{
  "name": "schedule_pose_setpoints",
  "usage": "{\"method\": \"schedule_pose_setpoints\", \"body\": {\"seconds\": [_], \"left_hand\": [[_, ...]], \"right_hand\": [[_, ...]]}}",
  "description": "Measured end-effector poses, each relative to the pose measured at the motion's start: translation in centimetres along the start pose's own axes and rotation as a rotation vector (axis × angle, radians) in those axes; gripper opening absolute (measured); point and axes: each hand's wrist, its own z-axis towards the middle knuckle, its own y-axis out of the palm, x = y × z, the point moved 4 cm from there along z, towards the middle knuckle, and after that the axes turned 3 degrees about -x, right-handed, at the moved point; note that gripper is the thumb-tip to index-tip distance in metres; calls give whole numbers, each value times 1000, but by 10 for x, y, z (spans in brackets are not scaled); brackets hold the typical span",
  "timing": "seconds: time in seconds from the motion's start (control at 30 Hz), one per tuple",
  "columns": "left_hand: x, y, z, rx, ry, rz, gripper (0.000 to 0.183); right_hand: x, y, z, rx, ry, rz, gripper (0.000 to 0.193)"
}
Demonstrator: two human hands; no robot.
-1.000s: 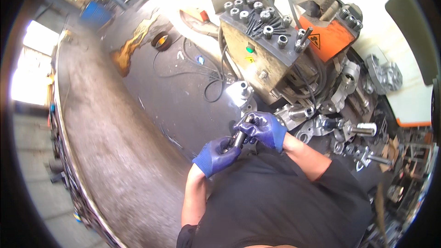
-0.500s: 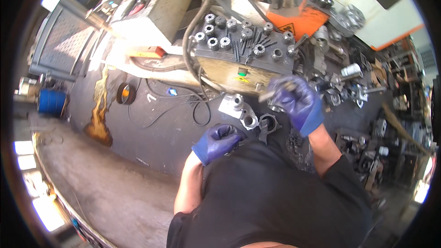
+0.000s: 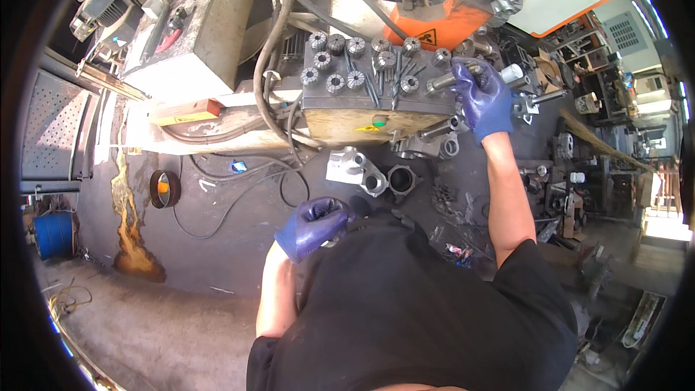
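My right hand [image 3: 483, 98], in a blue-purple glove, is at the right end of the machine top [image 3: 329, 98] where several collets stand. Its fingers are curled closed, but what they hold is hidden. A short metal cylinder [image 3: 439, 85] lies just left of its fingertips. My left hand [image 3: 315, 228], gloved alike, stays low by my black shirt with fingers curled together; I cannot make out what is in them. In front of it are a silver cast-metal housing [image 3: 347, 166] and a dark ring-shaped part [image 3: 402, 179]. Drill bits [image 3: 397, 80] lie among the collets.
An orange guard [image 3: 438, 25] rises behind the collets. Thick hoses [image 3: 264, 65] run down the left side, and a thin black cable [image 3: 239, 206] loops over the dark surface. Metal parts crowd the right. A blue drum [image 3: 54, 235] stands far left, near a brown stain [image 3: 130, 246].
My right hand has moved up and away from me, from above the metal parts to the right end of the collets. The left hand stays curled near my shirt. The view has shifted.
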Motion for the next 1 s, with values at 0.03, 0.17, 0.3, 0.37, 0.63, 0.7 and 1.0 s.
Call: {"method": "schedule_pose_setpoints", "body": {"seconds": [0.03,0.17,0.3,0.37,0.63,0.7,1.0], "left_hand": [[-2,-4,1,7,10,-15,21],[-2,-11,4,-11,12,-9,14],[7,-10,5,-24,7,-12,18],[8,-10,7,-18,7,-13,21],[8,-6,11,-34,-7,-9,20],[9,-4,11,-35,-10,-26,20],[7,-3,7,-35,-5,5,19]], "right_hand": [[4,2,1,14,-10,-27,17],[8,6,2,35,25,-46,16],[13,4,5,16,6,-136,18],[-2,7,4,-20,1,-232,22],[5,10,9,-96,59,-319,20],[10,9,8,-105,78,-268,20],[3,5,-15,29,-176,-271,22]]}}
